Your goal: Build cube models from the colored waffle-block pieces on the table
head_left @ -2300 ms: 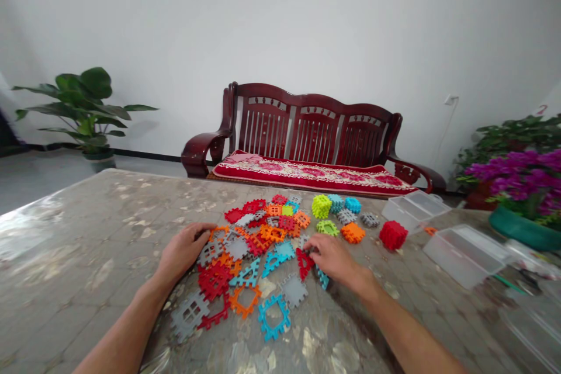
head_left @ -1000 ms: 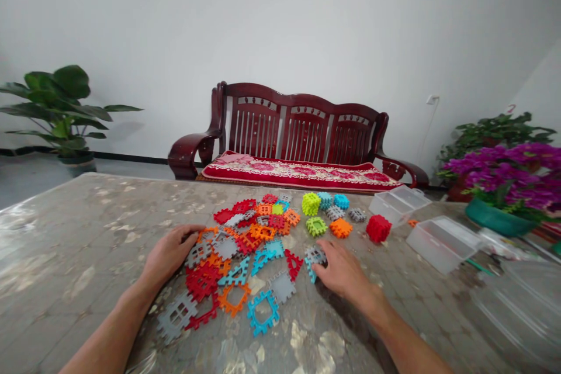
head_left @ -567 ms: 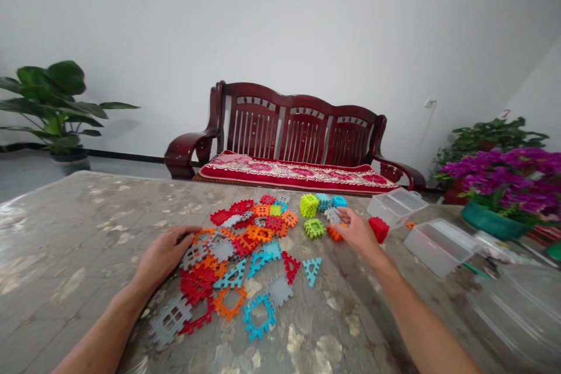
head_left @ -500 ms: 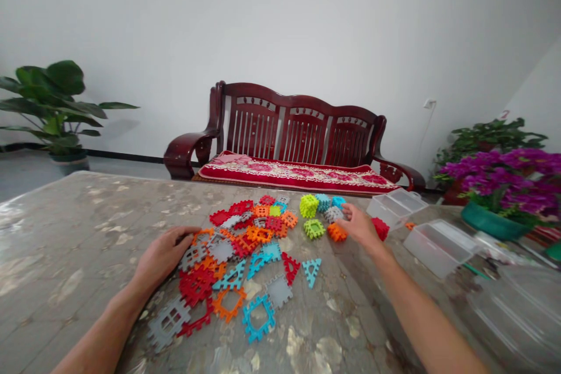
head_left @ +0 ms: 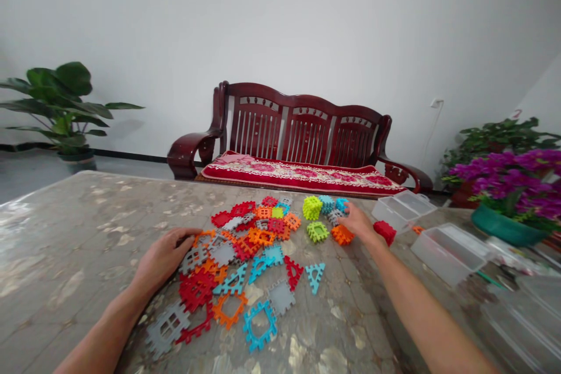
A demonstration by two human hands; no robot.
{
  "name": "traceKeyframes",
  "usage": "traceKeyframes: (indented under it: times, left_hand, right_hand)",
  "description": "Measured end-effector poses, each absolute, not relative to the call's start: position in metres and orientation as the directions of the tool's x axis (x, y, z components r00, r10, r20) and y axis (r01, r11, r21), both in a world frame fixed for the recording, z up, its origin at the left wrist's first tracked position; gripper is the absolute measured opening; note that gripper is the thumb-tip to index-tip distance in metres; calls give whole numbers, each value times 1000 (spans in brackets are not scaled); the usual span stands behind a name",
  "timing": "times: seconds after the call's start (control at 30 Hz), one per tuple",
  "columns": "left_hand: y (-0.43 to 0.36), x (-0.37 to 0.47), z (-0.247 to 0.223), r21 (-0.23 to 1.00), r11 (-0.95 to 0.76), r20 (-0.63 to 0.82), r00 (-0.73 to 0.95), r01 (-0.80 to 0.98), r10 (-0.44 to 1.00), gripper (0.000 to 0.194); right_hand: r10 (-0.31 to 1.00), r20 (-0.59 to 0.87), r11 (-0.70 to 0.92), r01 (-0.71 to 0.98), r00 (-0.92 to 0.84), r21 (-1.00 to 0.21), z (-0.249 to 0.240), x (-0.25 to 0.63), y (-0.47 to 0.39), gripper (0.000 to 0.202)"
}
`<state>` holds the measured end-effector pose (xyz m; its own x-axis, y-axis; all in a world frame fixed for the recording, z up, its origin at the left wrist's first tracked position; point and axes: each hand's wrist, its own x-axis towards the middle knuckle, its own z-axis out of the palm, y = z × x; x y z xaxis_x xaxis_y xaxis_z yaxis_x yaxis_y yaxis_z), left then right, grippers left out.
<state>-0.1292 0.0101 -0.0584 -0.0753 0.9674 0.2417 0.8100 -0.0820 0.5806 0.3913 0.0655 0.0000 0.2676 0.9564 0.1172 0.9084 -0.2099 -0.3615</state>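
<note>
My left hand (head_left: 169, 254) lies on the table at the left side of a pile of notched plastic building tiles, fingers loosely stretched, its fingertips touching an orange tile (head_left: 205, 237). Red, grey, orange and blue tiles overlap there, with a grey window tile (head_left: 168, 327) at the near end and a blue triangle tile (head_left: 314, 276) apart on the right. My right hand (head_left: 360, 223) reaches in beside a grey tile stack (head_left: 335, 217) and a blue stack (head_left: 342, 205), thumb and fingers apart. Nearby sit an orange stack (head_left: 342, 235) and lime green stacks (head_left: 317, 232).
A red stack (head_left: 384, 232) lies right of my right forearm. Clear plastic boxes (head_left: 451, 251) stand farther right, near a teal pot (head_left: 504, 225) of purple flowers. Beyond the table (head_left: 109, 210) is a dark wooden bench (head_left: 284, 128).
The whole view has shifted slightly. My right hand's fingers have moved a little by the grey and blue stacks. My left hand stays beside the pile.
</note>
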Motion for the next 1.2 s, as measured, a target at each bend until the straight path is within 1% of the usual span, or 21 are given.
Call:
traceKeyframes:
  times: [0.13,0.2,0.3,0.43,0.7,0.87,0.93,1.0,1.03,1.1,1.17,1.2]
  left_hand:
    - [9,-129,-58,583,-73,237,-84,809,968,42]
    - [9,-128,-58,584,-71,233,-84,808,969,43]
    - [9,-128,-58,584,-69,229,-82,809,970,43]
    - [8,-127,-58,582,-72,222,-73,810,972,45]
    - [7,-126,-58,575,-69,247,-92,815,965,44]
    - [6,-124,-55,576,-51,233,-104,816,967,43]
    - [5,-124,-53,579,-45,221,-104,814,970,44]
    - [5,-123,-53,577,-45,219,-101,815,970,44]
    - [5,-123,-53,576,-46,220,-100,816,970,44]
    - [5,-123,-53,573,-50,221,-96,818,971,44]
    - [6,-123,-53,573,-57,221,-87,818,971,44]
    - [6,-123,-53,573,-61,222,-83,817,971,44]
  right_hand:
    - [962,112,-217,945,250,-246,10,379,62,59]
    - [958,75,-258,948,275,-185,16,371,62,59]
    - [948,-3,-315,940,318,-127,21,359,64,63]
    - [934,-44,-357,929,354,-100,17,354,69,63]
    - [930,-29,-368,926,367,-86,1,357,79,57]
    - [933,-19,-358,930,358,-85,7,357,75,53]
    - [936,10,-350,934,351,-67,13,355,68,52]
    - [948,100,-300,953,303,-46,19,349,58,49]
    - [956,155,-245,968,249,-46,21,343,52,46]
    - [967,237,-79,994,95,-74,22,325,40,40]
    - [970,235,97,988,-67,-120,20,302,30,38]
    - [964,224,174,977,-143,-121,18,289,26,38]
